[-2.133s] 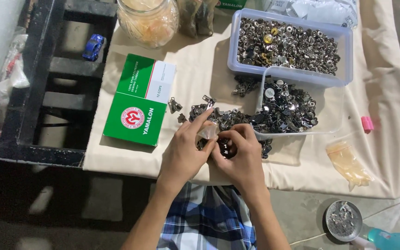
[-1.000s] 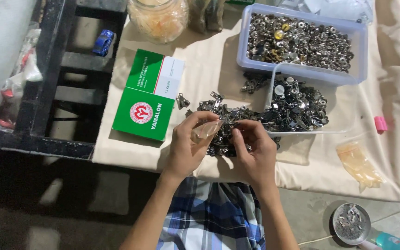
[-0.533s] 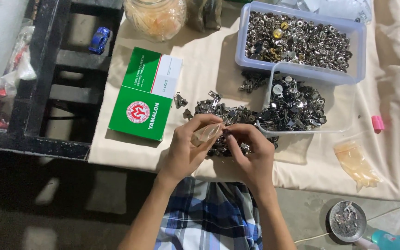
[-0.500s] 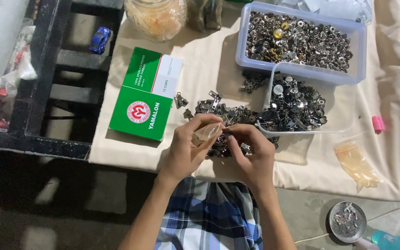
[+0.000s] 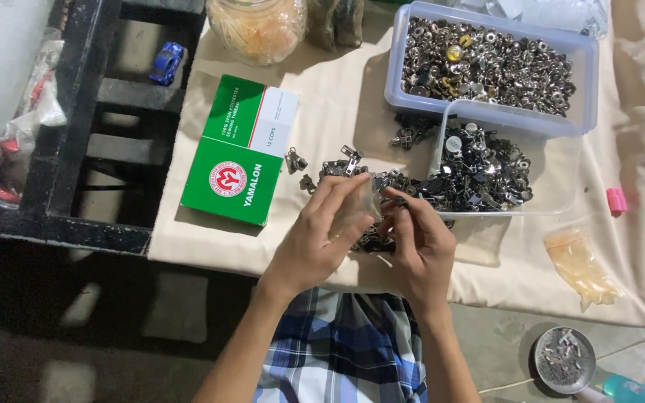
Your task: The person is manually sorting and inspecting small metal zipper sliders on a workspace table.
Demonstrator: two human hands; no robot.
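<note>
Bench edge: the bench [image 5: 322,97] under its cream cloth ends just before the person's body; both hands work at that near edge, over the loose heap of metal zipper sliders [image 5: 360,179].
Open room: bare cloth lies between the green box [image 5: 237,160] and the heap, and to the right around the small plastic bag [image 5: 580,265] and pink clip [image 5: 616,201].
Left hand [image 5: 315,239]: fingers curled around a small clear bag [image 5: 358,209], pinched lightly.
Right hand [image 5: 423,242]: fingertips narrowed on one small dark slider [image 5: 399,200], touching the bag's mouth.
Containers: two clear plastic tubs; the far one [image 5: 587,82] holds silvery round fasteners, the near one [image 5: 561,168] dark mixed metal bits.
Jar [image 5: 259,26]: one, glass, orange-tinted contents.
Floor: one round tin [image 5: 564,360] of scraps.
</note>
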